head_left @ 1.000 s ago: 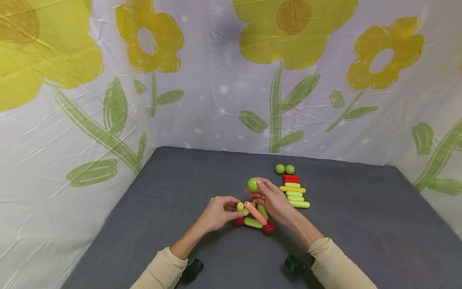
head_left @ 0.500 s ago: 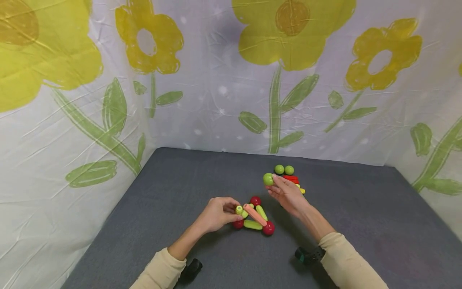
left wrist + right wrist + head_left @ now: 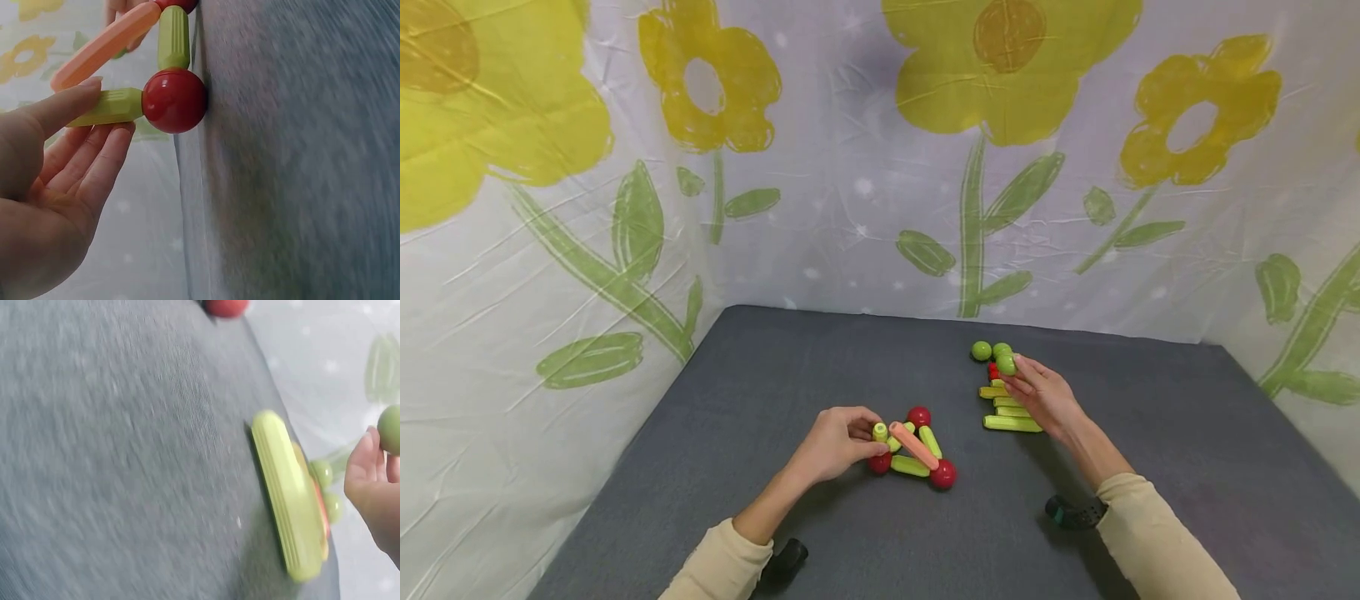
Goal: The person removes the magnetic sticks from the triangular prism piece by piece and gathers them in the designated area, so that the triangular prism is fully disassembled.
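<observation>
My left hand pinches a short yellow-green rod between thumb and fingers. That rod stands up from a red ball, one corner of a triangle of three red balls and short yellow-green rods on the table. A longer salmon-coloured rod leans across the triangle from the near right red ball, its other end raised. Farther right, my right hand holds a green ball at its fingertips, above the row of loose rods.
Two more green balls lie at the back of the dark grey table. Before them is a row of red, yellow and yellow-green rods, the longest yellow-green rod nearest me. A flowered cloth hangs behind.
My right hand has carried the green ball from over the triangle to the right, over the loose rods. My left hand and the triangle have shifted slightly left.
</observation>
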{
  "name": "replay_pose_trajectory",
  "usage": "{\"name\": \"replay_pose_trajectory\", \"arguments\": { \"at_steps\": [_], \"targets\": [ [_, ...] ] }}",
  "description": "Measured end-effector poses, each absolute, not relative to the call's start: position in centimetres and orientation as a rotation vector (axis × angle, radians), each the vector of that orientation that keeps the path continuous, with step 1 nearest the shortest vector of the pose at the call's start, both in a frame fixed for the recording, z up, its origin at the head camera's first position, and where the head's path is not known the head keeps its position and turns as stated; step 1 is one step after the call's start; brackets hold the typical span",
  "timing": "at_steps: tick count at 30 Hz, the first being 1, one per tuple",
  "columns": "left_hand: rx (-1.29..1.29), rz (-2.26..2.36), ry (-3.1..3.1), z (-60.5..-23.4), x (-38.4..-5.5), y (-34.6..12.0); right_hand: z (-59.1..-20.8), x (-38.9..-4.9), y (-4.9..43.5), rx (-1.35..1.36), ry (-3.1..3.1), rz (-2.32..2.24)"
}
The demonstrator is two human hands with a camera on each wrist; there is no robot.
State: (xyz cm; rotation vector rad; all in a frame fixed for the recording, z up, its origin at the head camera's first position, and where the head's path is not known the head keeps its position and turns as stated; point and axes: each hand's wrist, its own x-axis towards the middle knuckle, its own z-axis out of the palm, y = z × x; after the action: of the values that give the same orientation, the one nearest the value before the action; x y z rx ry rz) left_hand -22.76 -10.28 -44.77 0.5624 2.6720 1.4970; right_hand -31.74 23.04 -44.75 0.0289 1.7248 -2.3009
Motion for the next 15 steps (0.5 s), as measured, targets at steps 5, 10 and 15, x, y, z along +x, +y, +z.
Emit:
{"name": "replay_pose_trajectory", "arguments": {
  "at_steps": [5, 10, 15],
  "targets": [
    [0.570, 1.491, 2.675, -44.7, -22.6, -11.0, -44.8, -32.5, 24.9, 0.079, 1.824, -2.276],
    [0.600, 1.468, 2.659, -44.7, -22.4, -11.1, -44.6, -33.6, 26.0, 0.191, 1.928, -2.237],
    [0.627, 1.453, 2.651, -44.6, -22.3, -11.0, -44.8, -34.9, 26.5, 0.292, 1.966, -2.249]
  ]
}}
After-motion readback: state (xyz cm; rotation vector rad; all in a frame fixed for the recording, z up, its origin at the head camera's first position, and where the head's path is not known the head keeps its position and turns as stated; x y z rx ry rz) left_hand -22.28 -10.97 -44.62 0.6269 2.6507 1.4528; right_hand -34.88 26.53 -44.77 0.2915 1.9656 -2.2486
